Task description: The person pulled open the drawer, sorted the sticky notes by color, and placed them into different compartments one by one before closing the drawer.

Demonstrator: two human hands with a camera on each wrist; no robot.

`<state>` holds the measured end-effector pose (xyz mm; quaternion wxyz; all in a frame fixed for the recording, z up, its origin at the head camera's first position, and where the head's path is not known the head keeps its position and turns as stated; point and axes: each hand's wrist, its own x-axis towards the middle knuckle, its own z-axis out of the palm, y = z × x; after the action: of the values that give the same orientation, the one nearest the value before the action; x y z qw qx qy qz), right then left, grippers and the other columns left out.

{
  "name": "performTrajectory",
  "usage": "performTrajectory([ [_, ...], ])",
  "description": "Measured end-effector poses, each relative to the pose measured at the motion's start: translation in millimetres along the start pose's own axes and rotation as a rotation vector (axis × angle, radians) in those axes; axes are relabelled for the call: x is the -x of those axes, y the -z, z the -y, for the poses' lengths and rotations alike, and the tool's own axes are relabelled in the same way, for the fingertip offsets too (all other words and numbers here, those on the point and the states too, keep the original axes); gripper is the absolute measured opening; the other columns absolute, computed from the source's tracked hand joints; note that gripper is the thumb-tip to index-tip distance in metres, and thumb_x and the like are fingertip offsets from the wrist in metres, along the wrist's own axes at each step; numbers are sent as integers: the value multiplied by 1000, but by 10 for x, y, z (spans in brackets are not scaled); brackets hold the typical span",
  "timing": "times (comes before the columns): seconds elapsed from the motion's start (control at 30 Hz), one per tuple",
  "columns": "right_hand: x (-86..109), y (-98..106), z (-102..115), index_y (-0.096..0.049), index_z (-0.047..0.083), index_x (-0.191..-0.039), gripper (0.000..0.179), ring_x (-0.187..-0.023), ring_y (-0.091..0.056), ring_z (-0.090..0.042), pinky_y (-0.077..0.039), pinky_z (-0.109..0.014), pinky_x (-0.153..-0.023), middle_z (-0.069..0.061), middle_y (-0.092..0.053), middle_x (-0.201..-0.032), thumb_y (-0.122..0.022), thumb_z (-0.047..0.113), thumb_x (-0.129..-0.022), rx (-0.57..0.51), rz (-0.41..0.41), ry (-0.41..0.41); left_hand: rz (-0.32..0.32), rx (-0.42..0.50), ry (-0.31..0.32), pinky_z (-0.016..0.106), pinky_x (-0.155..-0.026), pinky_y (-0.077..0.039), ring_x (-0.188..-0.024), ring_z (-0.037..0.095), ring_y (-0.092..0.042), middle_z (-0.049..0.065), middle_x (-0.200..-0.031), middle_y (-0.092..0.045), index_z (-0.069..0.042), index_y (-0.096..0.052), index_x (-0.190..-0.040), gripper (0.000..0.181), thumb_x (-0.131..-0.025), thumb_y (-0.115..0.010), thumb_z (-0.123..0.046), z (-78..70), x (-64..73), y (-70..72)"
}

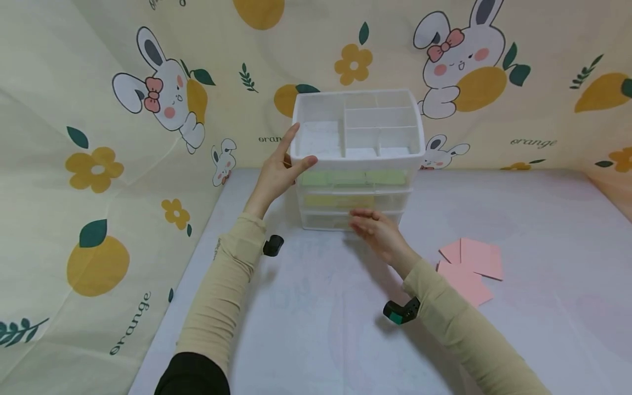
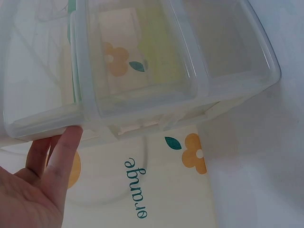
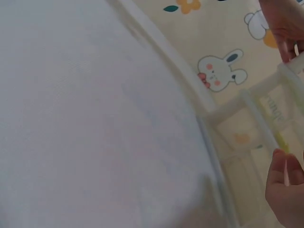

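A white plastic drawer organizer [image 1: 357, 159] stands upright at the back of the table, with a divided tray on top and clear-fronted drawers below. My left hand [image 1: 278, 170] holds its upper left corner, thumb at the front rim and fingers along the side. In the left wrist view, that thumb [image 2: 66, 147] lies against the front edge. My right hand [image 1: 382, 236] is at the lower drawers, fingers slightly bent, fingertips right at the drawer fronts. Green contents [image 1: 353, 178] show in the upper drawer, yellow contents [image 1: 340, 201] in the one beneath.
Several pink paper squares [image 1: 474, 263] lie on the white table [image 1: 306, 329], right of the organizer and beside my right forearm. A cream cloth [image 1: 306, 49] printed with rabbits and oranges rises behind the organizer and along the left side.
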<state>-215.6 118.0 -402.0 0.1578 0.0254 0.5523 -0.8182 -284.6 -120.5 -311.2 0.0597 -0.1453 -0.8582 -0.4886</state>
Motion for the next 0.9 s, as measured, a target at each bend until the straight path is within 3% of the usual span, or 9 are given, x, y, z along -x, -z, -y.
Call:
performTrajectory([
  [0.13, 4, 62, -59, -54, 6, -107, 15, -91, -60, -7, -48, -20, -90, 4, -58, -100, -48, 1, -94, 8, -1, -52, 1, 2, -2, 29, -57, -45, -59, 21, -49, 7, -73, -46, -63, -15, -136, 75, -77, -62, -62, 10, -6, 4],
  [0.27, 4, 116, -106, -47, -1, -120, 24, -94, -59, -9, -47, -21, -92, 3, -57, -101, -45, 5, -97, 10, 5, -112, 2, -3, -6, 29, -57, -44, -59, 22, -49, 7, -72, -46, -63, -14, -136, 75, -77, -61, -63, 9, -6, 9],
  [0.4, 1, 140, -141, -43, 1, -125, 28, -98, -59, -10, -46, -21, -93, 2, -56, -106, -44, 10, -98, -5, 6, -165, 3, -7, -7, 29, -57, -44, -59, 22, -48, 7, -72, -46, -61, -15, -137, 76, -77, -61, -63, 9, -6, 9],
  [0.63, -44, 145, -182, -36, 3, -133, 35, -112, -50, -16, -32, -29, -111, -5, -44, -124, -40, 13, -100, -145, -14, -230, 1, -10, -8, 29, -57, -45, -59, 22, -49, 7, -72, -46, -65, -14, -134, 73, -78, -61, -62, 15, -1, 5],
  [0.8, -77, 154, -184, -33, 8, -135, 34, -132, -33, -24, -27, -30, -114, -6, -35, -135, -36, 16, -101, -259, -15, -265, 0, -13, -13, 29, -57, -44, -59, 22, -49, 7, -72, -46, -67, -13, -133, 73, -77, -61, -63, 13, 3, -1],
  [0.9, -80, 161, -175, -33, 10, -134, 33, -135, -30, -23, -26, -29, -115, -5, -35, -135, -34, 18, -102, -280, -4, -281, 0, -11, -14, 29, -57, -44, -59, 21, -49, 7, -72, -46, -67, -13, -132, 73, -77, -60, -64, 12, 1, -4],
])
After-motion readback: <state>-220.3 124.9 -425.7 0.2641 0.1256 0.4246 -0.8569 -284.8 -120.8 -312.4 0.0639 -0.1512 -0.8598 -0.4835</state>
